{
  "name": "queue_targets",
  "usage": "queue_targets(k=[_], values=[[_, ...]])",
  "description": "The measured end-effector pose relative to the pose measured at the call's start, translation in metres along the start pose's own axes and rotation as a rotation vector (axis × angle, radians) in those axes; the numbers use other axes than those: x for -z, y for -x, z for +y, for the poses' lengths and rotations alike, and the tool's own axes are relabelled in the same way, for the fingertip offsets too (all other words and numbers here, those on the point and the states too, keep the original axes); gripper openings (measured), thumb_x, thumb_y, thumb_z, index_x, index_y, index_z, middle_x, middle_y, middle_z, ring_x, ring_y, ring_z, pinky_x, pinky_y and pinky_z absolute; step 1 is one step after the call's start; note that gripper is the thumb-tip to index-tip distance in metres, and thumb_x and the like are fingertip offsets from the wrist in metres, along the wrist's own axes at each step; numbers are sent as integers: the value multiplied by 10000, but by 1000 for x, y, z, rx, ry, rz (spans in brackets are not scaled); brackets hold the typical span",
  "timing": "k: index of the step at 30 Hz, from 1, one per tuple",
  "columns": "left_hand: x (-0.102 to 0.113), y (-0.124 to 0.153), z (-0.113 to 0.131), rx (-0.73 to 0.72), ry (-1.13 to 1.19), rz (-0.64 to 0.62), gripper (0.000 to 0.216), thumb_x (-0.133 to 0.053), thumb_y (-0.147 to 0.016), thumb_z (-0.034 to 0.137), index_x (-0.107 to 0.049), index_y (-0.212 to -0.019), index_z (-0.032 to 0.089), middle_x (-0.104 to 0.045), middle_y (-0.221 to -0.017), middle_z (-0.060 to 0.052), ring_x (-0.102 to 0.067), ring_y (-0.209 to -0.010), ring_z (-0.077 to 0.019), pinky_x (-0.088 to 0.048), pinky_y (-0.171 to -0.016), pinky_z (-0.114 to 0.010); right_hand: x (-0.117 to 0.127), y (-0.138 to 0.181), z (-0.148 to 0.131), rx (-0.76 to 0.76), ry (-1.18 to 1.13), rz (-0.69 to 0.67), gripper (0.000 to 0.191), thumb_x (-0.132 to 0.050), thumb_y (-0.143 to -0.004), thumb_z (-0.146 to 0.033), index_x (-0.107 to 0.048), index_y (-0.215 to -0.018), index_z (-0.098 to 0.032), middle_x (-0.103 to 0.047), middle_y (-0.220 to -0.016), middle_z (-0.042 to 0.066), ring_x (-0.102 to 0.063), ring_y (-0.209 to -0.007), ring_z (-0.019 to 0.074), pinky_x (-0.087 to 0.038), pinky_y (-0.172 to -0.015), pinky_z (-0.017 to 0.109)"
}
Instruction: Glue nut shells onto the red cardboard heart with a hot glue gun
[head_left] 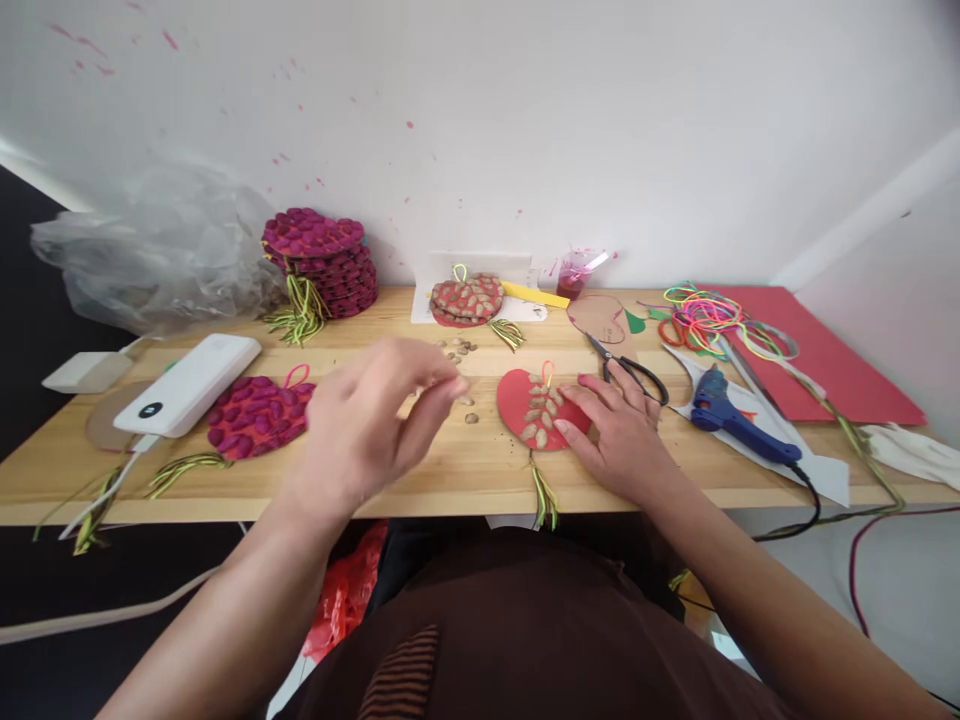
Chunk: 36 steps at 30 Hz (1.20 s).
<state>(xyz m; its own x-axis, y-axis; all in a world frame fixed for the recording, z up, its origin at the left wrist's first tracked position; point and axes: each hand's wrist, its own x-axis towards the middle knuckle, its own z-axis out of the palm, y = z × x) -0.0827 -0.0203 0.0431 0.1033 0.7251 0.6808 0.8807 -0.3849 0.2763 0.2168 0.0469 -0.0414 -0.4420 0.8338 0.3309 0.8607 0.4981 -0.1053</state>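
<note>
A red heart-shaped piece (514,398) lies on the table, with tan shells or seeds (538,412) set in rows down its middle. It has an orange loop at the top and a green-black tassel (545,492) below. My right hand (619,425) rests with spread fingers on the heart's right side. My left hand (375,420), blurred, is raised left of the heart, thumb and fingertips pinched together; anything between them is too small to make out. Loose shells or seeds (471,418) lie just beyond and beside my left hand.
Black scissors (637,375) and a blue glue gun (739,425) lie to the right, near tangled coloured cords (709,312) and red sheets (840,360). A white power bank (199,385), a purple-covered piece (259,415) and a purple stack (322,262) stand left. A tan-covered heart (466,300) is at the back.
</note>
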Motion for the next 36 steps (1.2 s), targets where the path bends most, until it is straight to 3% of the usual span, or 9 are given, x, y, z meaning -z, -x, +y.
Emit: queue_targets(k=[2, 8, 16, 25, 28, 32, 36], values=[[-7, -13, -9, -74, 36, 31, 112, -669, -927, 296, -706, -876, 204, -743, -811, -7, -669, -714, -165, -516, -680, -282, -1, 1, 1, 2, -4, 10, 453, -519, -972, -502, -671, -1323, -259, -640, -1403, 104, -340, -1460, 394, -358, -1027, 536], [-14, -54, -31, 187, -10, -52, 331, -574, -961, 422, -715, -769, 192, -679, -648, -1, -587, -593, -139, -437, -592, -261, -3, 4, 5, 49, -14, 77, 468, -527, -970, -467, -671, -1335, -212, -646, -1382, 136, -360, -1454, 401, -326, -1100, 562], [-36, -85, -65, 218, -185, -300, 237, -588, -920, 243, -761, -1079, 211, -788, -959, -82, -712, -925, -262, -514, -843, -363, -7, 6, 11, 88, -36, 177, 455, -570, -956, -428, -653, -1324, -175, -675, -1328, 154, -430, -1425, 376, -366, -1118, 557], [-59, -72, -106, 287, -358, -480, 248, -569, -879, 245, -810, -929, 226, -806, -939, -90, -730, -897, -288, -534, -802, -371, -8, 4, 16, 125, -87, 249, 329, -589, -954, -345, -713, -1192, -154, -723, -1201, 160, -509, -1358, 386, -405, -1120, 591], [-59, -68, -119, 315, -369, -468, 276, -550, -866, 213, -807, -962, 245, -808, -981, -68, -731, -919, -272, -534, -813, -359, -9, 3, 19, 132, -106, 282, 298, -614, -944, -333, -710, -1178, -177, -734, -1179, 148, -532, -1342, 379, -427, -1106, 585], [-64, -68, -117, 299, -281, -459, 293, -541, -872, 192, -799, -1008, 225, -800, -1028, -76, -724, -962, -266, -532, -861, -357, -10, 3, 21, 134, -137, 311, 267, -648, -922, -315, -715, -1149, -191, -747, -1139, 142, -566, -1312, 376, -452, -1089, 581], [-81, -67, -101, 190, -79, -484, 239, -566, -869, 168, -794, -933, 203, -795, -967, -68, -710, -931, -240, -525, -883, -343, -10, 2, 20, 141, -160, 305, 252, -687, -890, -285, -729, -1123, -201, -756, -1115, 129, -590, -1285, 369, -467, -1085, 568]])
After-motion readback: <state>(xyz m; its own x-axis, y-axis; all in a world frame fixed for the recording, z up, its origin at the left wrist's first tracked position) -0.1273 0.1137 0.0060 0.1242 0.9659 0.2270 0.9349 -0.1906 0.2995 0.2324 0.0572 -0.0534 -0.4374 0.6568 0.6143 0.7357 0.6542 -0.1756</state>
